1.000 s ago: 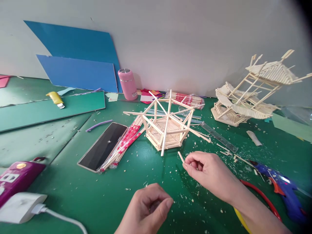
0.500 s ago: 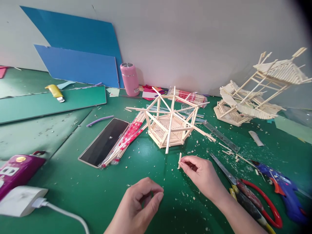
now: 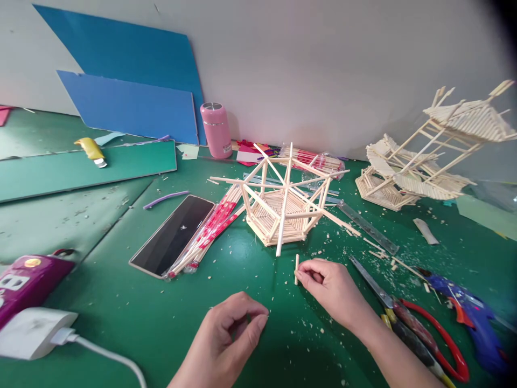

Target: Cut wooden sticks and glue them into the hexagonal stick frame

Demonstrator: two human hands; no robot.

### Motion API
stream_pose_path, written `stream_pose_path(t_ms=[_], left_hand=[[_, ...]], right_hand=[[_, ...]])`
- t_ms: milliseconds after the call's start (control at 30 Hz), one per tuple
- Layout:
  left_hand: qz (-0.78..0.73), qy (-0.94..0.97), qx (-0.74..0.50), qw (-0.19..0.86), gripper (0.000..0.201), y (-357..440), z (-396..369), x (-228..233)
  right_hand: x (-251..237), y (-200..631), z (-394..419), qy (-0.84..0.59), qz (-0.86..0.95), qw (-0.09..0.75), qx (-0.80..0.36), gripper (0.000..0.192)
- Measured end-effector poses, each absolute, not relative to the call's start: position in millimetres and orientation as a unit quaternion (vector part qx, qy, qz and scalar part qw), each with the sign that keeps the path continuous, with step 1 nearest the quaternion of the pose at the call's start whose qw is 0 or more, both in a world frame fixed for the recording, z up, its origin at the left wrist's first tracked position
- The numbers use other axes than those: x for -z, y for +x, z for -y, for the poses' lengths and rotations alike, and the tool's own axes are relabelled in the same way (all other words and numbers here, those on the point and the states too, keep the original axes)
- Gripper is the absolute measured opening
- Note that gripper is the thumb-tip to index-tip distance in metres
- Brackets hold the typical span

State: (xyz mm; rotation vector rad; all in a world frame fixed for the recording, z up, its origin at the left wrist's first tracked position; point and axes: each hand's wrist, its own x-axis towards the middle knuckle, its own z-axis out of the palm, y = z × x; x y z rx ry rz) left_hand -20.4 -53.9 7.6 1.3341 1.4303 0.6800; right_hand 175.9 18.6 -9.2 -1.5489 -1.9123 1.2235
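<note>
Wooden stick (image 3: pixel 297 270): short, roughly upright, just nearer than the stick frame (image 3: pixel 283 214).
Right hand (image 3: pixel 325 280): pinches that stick between thumb and fingertips.
Left hand (image 3: pixel 230 339): at the near side, fingers curled, thumb and forefinger narrowly set; cannot tell whether the tips meet.
Frame: on the green table (image 3: pixel 238 269), beyond both hands, spokes crossing on top.
Scissors (image 3: pixel 376 285): right, beside the right forearm.
Glue gun (image 3: pixel 464 302): farther right.
Phone (image 3: pixel 173 237): left, against bagged sticks (image 3: pixel 220 218).
</note>
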Motion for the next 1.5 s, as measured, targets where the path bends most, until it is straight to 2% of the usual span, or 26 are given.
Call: stream_pose_path(t_ms=[133,233,367,500,667,967,1200,1500], left_hand=[[-0.590,0.543,-0.293,0.520,0.024,-23,52,-8],[-0.591,0.539,-0.296,0.521,0.024,-26,47,-8],[-0.599,0.548,-0.325,0.485,0.018,-31,36,-10],[-0.614,0.554,-0.362,0.430,0.015,-31,19,-14],[-0.623,0.557,-0.407,0.368,0.014,-26,-3,-14],[-0.608,0.644,-0.388,0.255,0.023,-11,-27,-10],[-0.597,0.654,-0.385,0.259,0.010,-3,-40,-8],[-0.580,0.662,-0.383,0.280,0.021,0,-43,-10]], right_hand=[[5,182,-22,-0.541,0.642,0.187,-0.511,0.022],[-2,188,-22,-0.546,0.569,0.218,-0.575,0.024],[-13,192,-16,-0.533,0.400,0.296,-0.685,0.021],[-20,184,-8,-0.467,0.269,0.408,-0.737,0.015],[-22,151,-7,-0.419,0.171,0.524,-0.722,0.014],[-9,108,-20,-0.442,0.151,0.580,-0.667,0.016],[-5,96,-30,-0.489,0.155,0.605,-0.610,0.021],[-5,91,-37,-0.488,0.158,0.624,-0.589,0.016]])
